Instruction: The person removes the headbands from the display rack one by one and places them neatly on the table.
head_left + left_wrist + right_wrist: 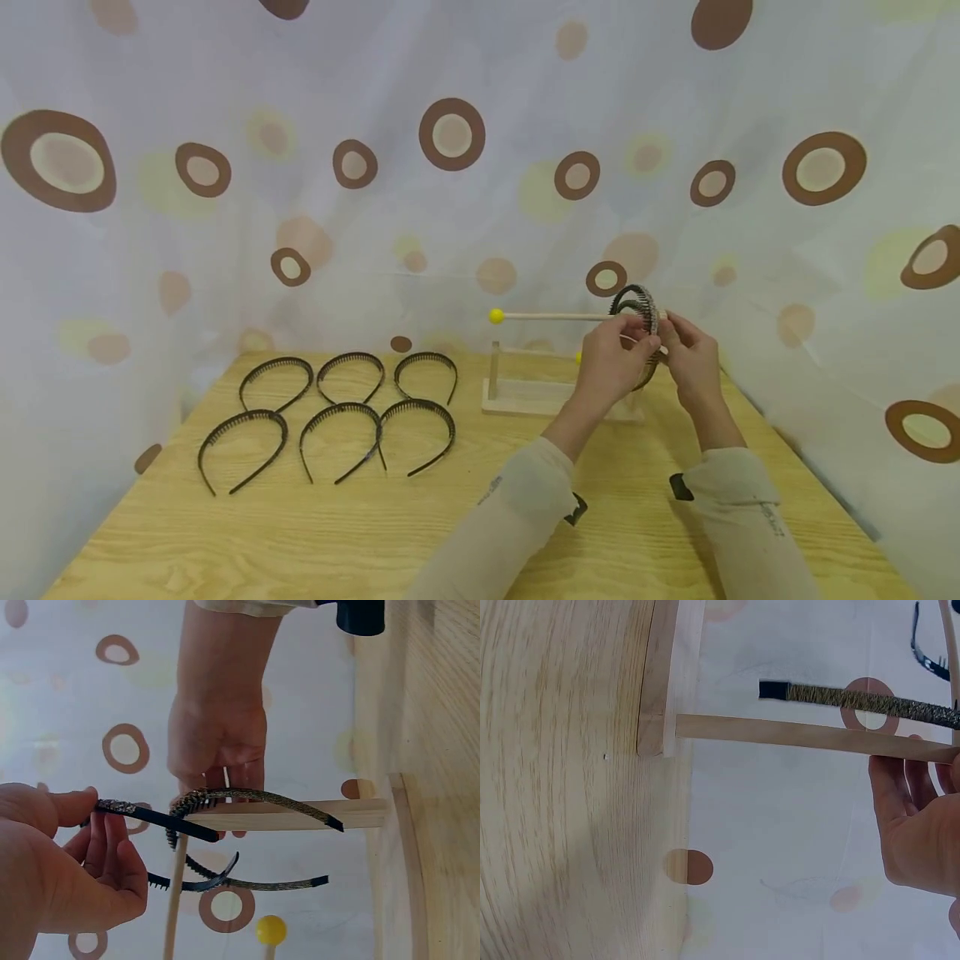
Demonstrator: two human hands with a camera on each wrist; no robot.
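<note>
My left hand point(611, 358) pinches a black toothed headband point(161, 818) with a glittery band between thumb and fingers, beside the top wooden rod point(555, 317) of a rack. Another headband point(285, 801), with gold-flecked ends and inner teeth, hangs over that rod near the upright post point(795, 736). My right hand point(693, 362) grips this post near its top, fingers behind it; its thumb is outside the right wrist view. In the head view, my hands partly hide the headbands and the post.
Several black toothed headbands point(341, 406) lie in two rows on the left of the wooden table point(337, 533). The rack's pale base point(525, 398) stands at the back right. Yellow balls point(497, 316) tip its rods. A patterned curtain point(495, 217) surrounds the table.
</note>
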